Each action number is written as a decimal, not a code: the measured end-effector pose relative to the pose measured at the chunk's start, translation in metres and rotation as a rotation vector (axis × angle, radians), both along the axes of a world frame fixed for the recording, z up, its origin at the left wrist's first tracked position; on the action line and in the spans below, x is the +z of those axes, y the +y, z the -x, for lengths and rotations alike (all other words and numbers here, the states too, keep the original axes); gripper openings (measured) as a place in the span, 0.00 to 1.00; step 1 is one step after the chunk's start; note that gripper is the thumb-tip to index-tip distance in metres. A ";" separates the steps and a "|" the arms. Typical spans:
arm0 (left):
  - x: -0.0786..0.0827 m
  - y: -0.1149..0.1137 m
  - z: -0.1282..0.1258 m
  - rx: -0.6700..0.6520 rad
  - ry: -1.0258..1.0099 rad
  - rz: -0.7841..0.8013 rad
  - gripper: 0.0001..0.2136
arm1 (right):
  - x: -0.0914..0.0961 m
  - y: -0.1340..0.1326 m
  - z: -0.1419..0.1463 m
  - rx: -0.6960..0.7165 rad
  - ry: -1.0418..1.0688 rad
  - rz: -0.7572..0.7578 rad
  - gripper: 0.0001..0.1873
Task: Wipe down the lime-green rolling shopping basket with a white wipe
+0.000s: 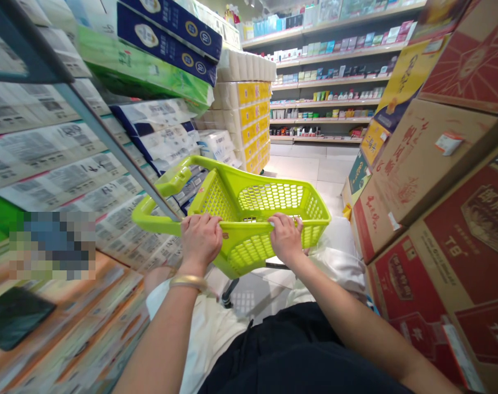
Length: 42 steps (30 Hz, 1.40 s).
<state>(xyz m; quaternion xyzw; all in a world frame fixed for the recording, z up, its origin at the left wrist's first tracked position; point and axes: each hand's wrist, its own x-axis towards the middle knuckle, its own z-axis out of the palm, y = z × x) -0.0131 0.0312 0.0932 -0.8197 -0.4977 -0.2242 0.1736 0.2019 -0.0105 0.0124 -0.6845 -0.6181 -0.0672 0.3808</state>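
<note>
Lime-green plastic shopping cart directly under both my hands, open basket stretching away past my fingers. My left hand is curled over the near rim, gold bangle just behind it at the wrist. My right hand grips the same rim, farther along, fingers bent over. Right of it: stacked cardboard cartons. Beyond both hands: yellow-panelled paper packs, shelves of small boxes and bottles.

A lime-green plastic shopping cart stands upright on the tiled floor.
The basket walls have many small holes; one long side is nearest, the looped handle at left.
</note>
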 end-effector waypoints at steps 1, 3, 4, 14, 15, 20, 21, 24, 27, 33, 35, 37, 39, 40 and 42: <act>0.000 0.001 0.001 0.000 0.002 -0.003 0.15 | -0.002 -0.001 -0.006 -0.025 -0.004 0.004 0.17; 0.000 0.005 0.002 0.000 0.002 -0.004 0.15 | -0.004 -0.003 -0.012 -0.054 -0.013 0.013 0.17; 0.001 0.007 0.004 0.002 0.003 0.003 0.15 | -0.005 -0.002 -0.013 -0.061 -0.012 0.013 0.17; -0.014 -0.012 -0.025 0.000 -0.064 -0.023 0.21 | -0.003 0.002 0.008 -0.029 0.001 -0.009 0.17; -0.022 -0.017 -0.035 -0.061 -0.051 0.016 0.22 | -0.003 0.002 0.010 -0.024 -0.005 -0.007 0.17; -0.056 -0.028 -0.069 -0.191 -0.017 0.151 0.25 | -0.004 0.000 0.019 -0.014 -0.028 0.015 0.17; -0.060 -0.028 -0.071 -0.181 -0.023 0.150 0.26 | -0.004 0.000 0.021 -0.010 -0.035 0.017 0.17; -0.064 -0.025 -0.069 -0.185 -0.009 0.147 0.29 | -0.005 -0.002 0.022 -0.007 -0.054 0.014 0.18; -0.063 -0.024 -0.064 -0.204 0.021 0.151 0.30 | -0.006 -0.004 0.018 -0.005 -0.066 0.008 0.18; -0.063 -0.026 -0.064 -0.192 0.035 0.151 0.31 | -0.013 -0.014 -0.010 -0.053 -0.093 0.011 0.20; -0.064 -0.027 -0.065 -0.188 0.035 0.154 0.31 | -0.016 -0.019 -0.021 -0.097 -0.094 0.006 0.20; -0.065 -0.028 -0.067 -0.182 0.034 0.158 0.31 | -0.017 -0.022 -0.028 -0.138 -0.089 0.001 0.19; -0.066 -0.028 -0.069 -0.172 0.033 0.159 0.32 | -0.016 -0.021 -0.027 -0.167 -0.069 0.001 0.19; -0.066 -0.029 -0.071 -0.166 0.034 0.157 0.32 | -0.015 -0.020 -0.024 -0.169 -0.058 0.005 0.18; -0.066 -0.029 -0.072 -0.153 0.038 0.154 0.32 | -0.011 -0.015 -0.012 -0.134 -0.045 0.016 0.18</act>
